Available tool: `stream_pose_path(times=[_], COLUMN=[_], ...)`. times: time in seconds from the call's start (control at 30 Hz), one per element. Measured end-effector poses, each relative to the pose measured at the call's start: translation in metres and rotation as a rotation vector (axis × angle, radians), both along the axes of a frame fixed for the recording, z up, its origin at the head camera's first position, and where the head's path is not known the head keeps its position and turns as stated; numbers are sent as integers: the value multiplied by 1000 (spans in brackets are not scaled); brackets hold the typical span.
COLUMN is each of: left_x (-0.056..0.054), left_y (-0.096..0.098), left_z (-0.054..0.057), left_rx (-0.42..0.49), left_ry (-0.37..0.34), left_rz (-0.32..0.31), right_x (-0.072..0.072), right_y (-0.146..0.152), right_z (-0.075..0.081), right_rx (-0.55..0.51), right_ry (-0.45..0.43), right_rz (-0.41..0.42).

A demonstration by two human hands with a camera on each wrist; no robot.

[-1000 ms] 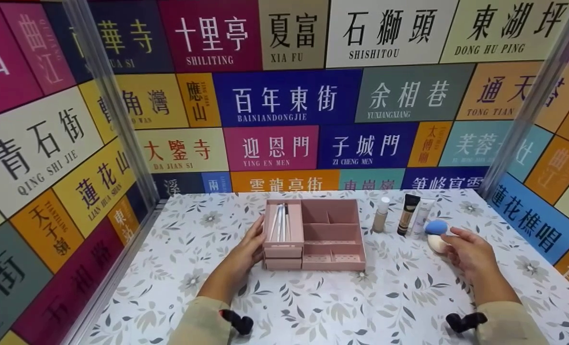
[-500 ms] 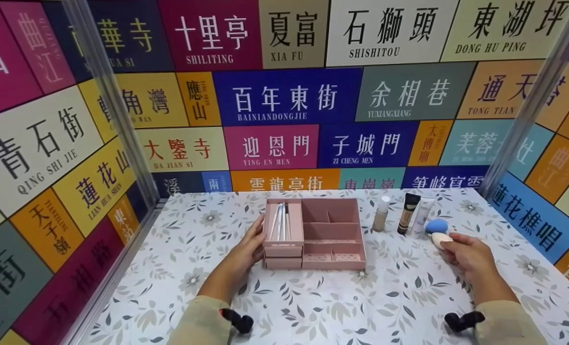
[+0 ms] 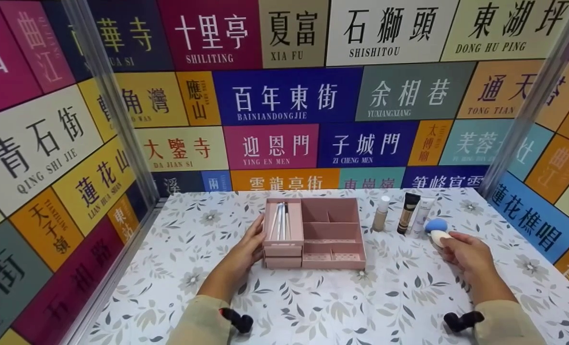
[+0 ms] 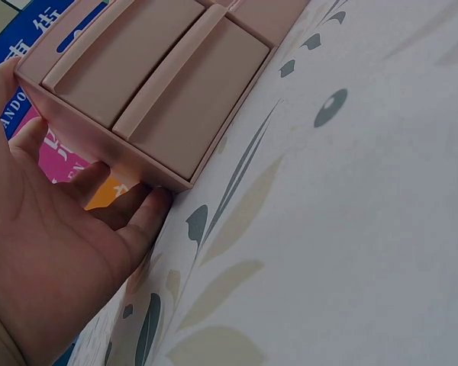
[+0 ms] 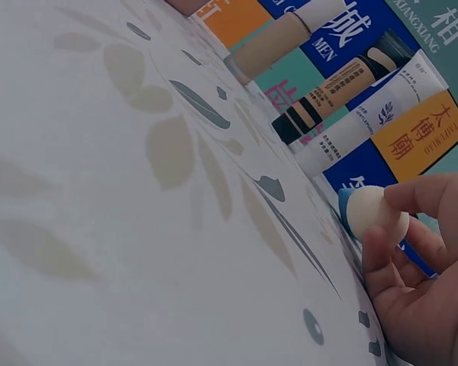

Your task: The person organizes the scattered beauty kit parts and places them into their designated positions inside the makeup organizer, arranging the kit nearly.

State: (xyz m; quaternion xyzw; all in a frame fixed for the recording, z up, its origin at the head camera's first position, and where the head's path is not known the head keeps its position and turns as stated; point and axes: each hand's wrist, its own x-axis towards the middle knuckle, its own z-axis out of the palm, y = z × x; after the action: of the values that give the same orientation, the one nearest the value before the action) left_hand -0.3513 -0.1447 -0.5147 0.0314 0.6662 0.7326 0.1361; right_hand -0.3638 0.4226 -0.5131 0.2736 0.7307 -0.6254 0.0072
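Observation:
My left hand (image 3: 243, 249) rests against the left side of a pink desk organizer (image 3: 332, 211). In the left wrist view its fingertips touch the outer wall beside two drawers (image 4: 187, 99). Several slim makeup brushes (image 3: 280, 223) lie in the tray on top of those drawers. At the right, my right hand (image 3: 469, 254) pinches a cream-white makeup sponge (image 5: 372, 213) between thumb and index finger. A blue makeup sponge (image 3: 436, 226) sits just behind the white one, mostly hidden by it in the right wrist view.
A foundation bottle (image 3: 380, 215), a black-and-beige tube (image 3: 408, 214) and a white tube (image 3: 422, 218) stand in a row between organizer and sponges. Leaf-patterned cloth covers the table (image 3: 332, 306). Colourful sign-printed walls (image 3: 284, 100) enclose its back and sides.
My right thumb and index finger have come down onto the white sponge and now pinch it; it shows more fully and slightly tilted. The left hand and organizer have stayed put.

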Motion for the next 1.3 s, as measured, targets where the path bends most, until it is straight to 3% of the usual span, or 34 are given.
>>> stream_pose_path(times=[0.6,0.97,1.3], left_x=[2,1,2], left_y=[-1,0,0], left_z=[0,0,1], left_rx=[7,9,15], left_ry=[25,18,20], left_rz=[-11,-8,-3], right_x=[-4,3,5], right_y=[-16,-26,-42], right_z=[6,14,19], right_rx=[-29,-196,-228], right_ry=[50,221,295], right_rz=[38,143,220])
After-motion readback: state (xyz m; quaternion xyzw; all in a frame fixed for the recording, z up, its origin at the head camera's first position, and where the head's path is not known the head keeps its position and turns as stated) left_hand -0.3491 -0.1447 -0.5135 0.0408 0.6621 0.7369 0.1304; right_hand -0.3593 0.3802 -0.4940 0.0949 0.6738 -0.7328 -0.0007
